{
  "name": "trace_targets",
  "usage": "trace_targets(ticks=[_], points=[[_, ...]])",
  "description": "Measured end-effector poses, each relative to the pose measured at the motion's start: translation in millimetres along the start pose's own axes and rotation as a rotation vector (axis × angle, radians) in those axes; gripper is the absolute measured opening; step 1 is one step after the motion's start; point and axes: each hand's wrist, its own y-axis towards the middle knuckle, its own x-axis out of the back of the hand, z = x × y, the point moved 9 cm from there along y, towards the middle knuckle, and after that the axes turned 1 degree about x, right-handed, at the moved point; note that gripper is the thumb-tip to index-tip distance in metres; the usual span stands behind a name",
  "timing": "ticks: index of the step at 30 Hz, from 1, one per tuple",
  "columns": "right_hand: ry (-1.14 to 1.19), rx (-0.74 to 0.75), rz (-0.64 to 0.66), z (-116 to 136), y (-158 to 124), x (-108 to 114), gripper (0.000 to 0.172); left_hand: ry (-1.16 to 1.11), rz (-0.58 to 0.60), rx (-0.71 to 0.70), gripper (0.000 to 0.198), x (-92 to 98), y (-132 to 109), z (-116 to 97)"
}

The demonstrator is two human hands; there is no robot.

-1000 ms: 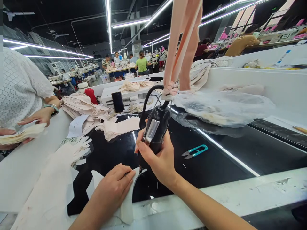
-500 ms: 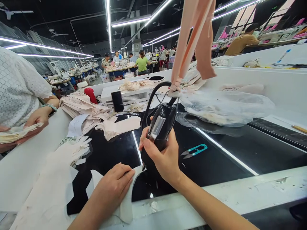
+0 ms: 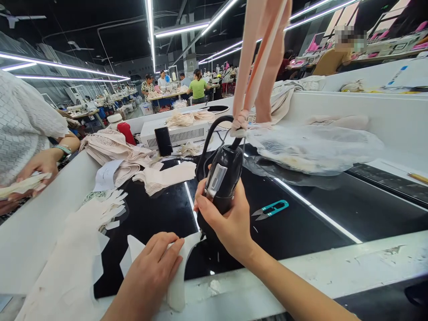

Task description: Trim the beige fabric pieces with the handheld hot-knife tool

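Observation:
My right hand [image 3: 230, 218] is closed around a black corded hand tool [image 3: 220, 187] with a silver plate on its side. The tool stands nearly upright, its lower end beside a cream fabric piece [image 3: 190, 244]. Pink cloth strips [image 3: 257, 67] are knotted at the tool's top and run upward. My left hand [image 3: 157, 263] rests palm down on the cream fabric, fingers extended and slightly bent, just left of the tool. The working tip is hidden behind my right hand and the tool's body. Teal thread snips [image 3: 271, 209] lie to the right on the black tabletop [image 3: 301, 223].
Stacked pale fabric pieces [image 3: 165, 176] and a long cream pile [image 3: 67, 249] lie left. A phone [image 3: 163, 141] leans on a white box [image 3: 174, 133]. A plastic bag [image 3: 317, 149] lies right. At far left, another person's hands [image 3: 36, 174] hold fabric.
My left hand has shifted slightly left and down, its fingers a little more apart. The tool stays nearly in place. The hanging pink strips have swung left. The other person's hands have moved left.

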Motion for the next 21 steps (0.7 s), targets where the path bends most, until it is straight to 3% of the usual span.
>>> trace_targets(ticks=[7,15,21], points=[[-0.010,0.013,-0.044,5.7,-10.9,9.0,0.029,-0.091,0.156,0.136,0.036,-22.5,-32.9,15.4],[-0.052,0.031,-0.071,14.1,-24.9,10.6,0.028,-0.103,0.169,0.093,0.053,-19.0,-11.2,21.5],[-0.062,0.028,-0.086,12.0,-30.7,11.2,0.030,-0.161,0.211,0.134,0.046,-17.2,-7.8,21.2]])
